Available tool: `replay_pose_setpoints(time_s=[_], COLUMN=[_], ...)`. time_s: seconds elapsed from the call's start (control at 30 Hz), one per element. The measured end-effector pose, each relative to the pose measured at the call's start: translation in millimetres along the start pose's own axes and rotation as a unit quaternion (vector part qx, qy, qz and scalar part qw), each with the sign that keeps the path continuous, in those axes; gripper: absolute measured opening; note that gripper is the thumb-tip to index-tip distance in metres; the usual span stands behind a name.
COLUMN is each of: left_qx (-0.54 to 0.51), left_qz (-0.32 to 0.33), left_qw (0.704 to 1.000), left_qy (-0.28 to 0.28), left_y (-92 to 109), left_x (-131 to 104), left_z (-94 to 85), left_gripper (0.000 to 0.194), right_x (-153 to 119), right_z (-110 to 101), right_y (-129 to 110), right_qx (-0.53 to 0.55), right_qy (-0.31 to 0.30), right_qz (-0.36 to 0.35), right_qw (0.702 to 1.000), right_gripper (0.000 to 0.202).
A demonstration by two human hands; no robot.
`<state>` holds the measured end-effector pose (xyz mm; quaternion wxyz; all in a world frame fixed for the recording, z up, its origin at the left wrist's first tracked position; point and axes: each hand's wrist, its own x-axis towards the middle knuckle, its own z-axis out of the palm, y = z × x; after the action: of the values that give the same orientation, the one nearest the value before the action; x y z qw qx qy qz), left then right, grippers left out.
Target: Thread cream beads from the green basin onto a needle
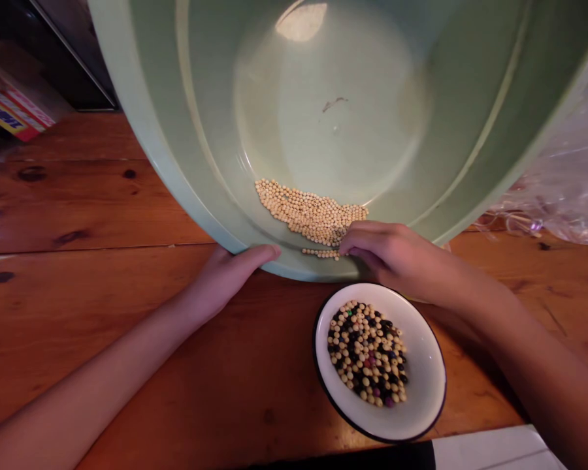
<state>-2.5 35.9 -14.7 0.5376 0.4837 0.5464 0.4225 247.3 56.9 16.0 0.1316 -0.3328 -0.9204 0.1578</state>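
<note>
A large pale green basin [333, 150] is tilted toward me, and many small cream-coloured beads [308, 212] are gathered along its lower side. My left hand [235, 274] grips the near rim, thumb over the edge and fingers hidden underneath. Inside the basin, my right hand [387, 251] has its fingers bent together at the right end of the beads. Its fingertips are hidden, so what they hold cannot be made out. Just below that hand, a white bowl [428, 372] with a dark rim contains mixed beads [367, 352], cream and black with a few purple and green.
Everything rests on a wooden table [78, 281]. Crumpled clear plastic [563, 176] lies to the right of the basin. A box with red and yellow print [17, 114] is at the far left. At the bottom edge is a white sheet-like thing [494, 449] beside something black.
</note>
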Motion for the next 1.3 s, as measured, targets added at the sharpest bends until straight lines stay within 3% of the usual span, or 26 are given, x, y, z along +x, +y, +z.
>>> replay_pose_setpoints(time_s=[0.27, 0.37, 0.43, 0.53, 0.6, 0.77, 0.87, 0.93, 1.03, 1.2, 1.3], left_qx=[-0.017, -0.016, -0.014, -0.012, -0.014, -0.024, -0.03, -0.035, -0.039, -0.043, -0.046], left_qz=[0.0, 0.002, 0.01, 0.011, 0.006, 0.005, 0.008, 0.002, -0.003, -0.001, 0.015], left_qw=[1.0, 0.999, 1.0, 1.0, 1.0, 0.999, 0.999, 0.999, 0.999, 0.999, 0.998], left_qy=[-0.022, -0.028, -0.025, -0.018, -0.017, -0.021, -0.021, -0.022, -0.028, -0.023, -0.036], left_y=[0.7, 0.0, -1.1, -2.9, -3.5, -2.6, -2.8, -4.0, -6.0, -3.3, 0.6], left_x=[1.3, 1.1, 1.2, 1.8, 2.2, 2.7, 2.7, 2.4, 1.8, 1.7, 0.9], left_z=[-0.6, -0.9, -1.1, -1.4, -1.6, -0.7, -0.3, -0.9, -2.0, -0.7, 1.5], left_gripper=[0.048, 0.046, 0.045, 0.047, 0.049, 0.054, 0.054, 0.053, 0.051, 0.048, 0.046], right_x=[-1.1, 2.1, 4.0, 4.4, 2.8, -2.0, -1.9, -1.3, -3.0, -10.1, -10.5], right_z=[3.4, 2.3, 0.6, -1.9, -2.8, -2.2, -5.1, -10.8, -20.6, -22.1, -18.7], right_y=[1.4, 1.8, 0.5, -2.8, -4.3, -3.7, -6.1, -11.5, -23.2, -37.1, -37.8], right_qx=[-0.029, 0.055, 0.151, 0.31, 0.419, 0.645, 0.684, 0.674, 0.637, 0.64, 0.577], right_qy=[0.035, 0.053, 0.078, 0.128, 0.14, 0.081, 0.071, 0.09, 0.093, -0.026, -0.092], right_qz=[0.004, -0.014, 0.013, 0.106, 0.148, 0.115, 0.098, 0.107, 0.1, -0.015, -0.016], right_qw=[0.999, 0.997, 0.985, 0.936, 0.885, 0.751, 0.719, 0.725, 0.759, 0.767, 0.811], right_gripper=[0.022, 0.021, 0.016, 0.003, 0.011, 0.032, 0.023, 0.007, 0.013, 0.013, 0.015])
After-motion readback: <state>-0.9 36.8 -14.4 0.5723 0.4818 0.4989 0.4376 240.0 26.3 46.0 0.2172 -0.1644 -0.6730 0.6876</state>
